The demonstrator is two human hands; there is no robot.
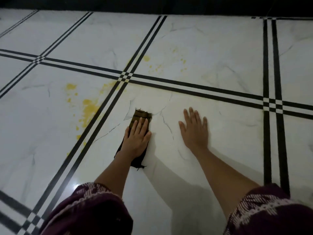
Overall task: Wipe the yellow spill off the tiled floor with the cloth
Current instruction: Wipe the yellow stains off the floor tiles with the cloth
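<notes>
My left hand (136, 138) lies flat on a dark, frayed cloth (141, 114) and presses it onto the white tiled floor (211, 53). The cloth sticks out beyond my fingertips and behind my wrist. My right hand (194, 131) rests flat on the bare tile to the right, fingers spread, holding nothing. A yellow spill (89, 108) spreads in blotches and drops on the tile left of the cloth, across the black double stripe. More yellow drops (146, 58) dot the tile farther away, up and right of the stripe crossing.
Black double stripes (203, 88) run between the marble-look tiles and cross ahead of my hands. A dark wall base (152, 4) borders the floor at the far edge. My patterned maroon sleeves (88, 209) fill the bottom of the view.
</notes>
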